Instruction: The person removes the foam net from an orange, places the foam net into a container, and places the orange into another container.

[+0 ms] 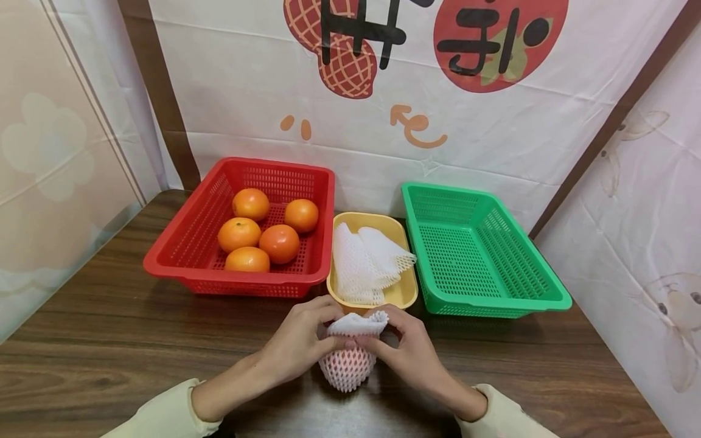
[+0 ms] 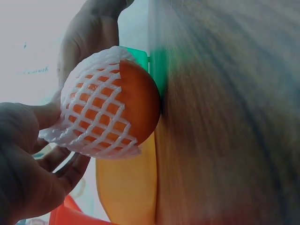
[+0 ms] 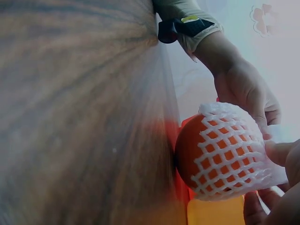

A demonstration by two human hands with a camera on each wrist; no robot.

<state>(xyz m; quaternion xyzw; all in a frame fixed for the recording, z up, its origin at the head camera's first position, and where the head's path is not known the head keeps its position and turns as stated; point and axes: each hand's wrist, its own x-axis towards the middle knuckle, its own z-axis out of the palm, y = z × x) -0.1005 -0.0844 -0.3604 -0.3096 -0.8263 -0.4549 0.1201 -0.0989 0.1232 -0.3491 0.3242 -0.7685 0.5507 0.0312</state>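
Note:
At the table's near middle, an orange (image 2: 141, 101) sits inside a white foam net sleeve (image 1: 348, 368). In both wrist views its underside is bare and rests on the tabletop. My left hand (image 1: 296, 340) pinches the gathered upper part of the sleeve from the left, thumb toward me and fingers behind. From the right, my right hand (image 1: 409, 348) pinches the same upper part, with the two thumbs close together. Just beyond the hands stands a yellow tray (image 1: 406, 293) with several flat white foam nets (image 1: 358, 255) in it.
Back left, a red basket (image 1: 188, 274) holds several oranges (image 1: 246, 234). At the right is a green basket (image 1: 460, 255) with its slotted bottom showing. Both flank the yellow tray on the dark wooden table (image 1: 137, 353). A printed cloth (image 1: 235, 79) hangs behind.

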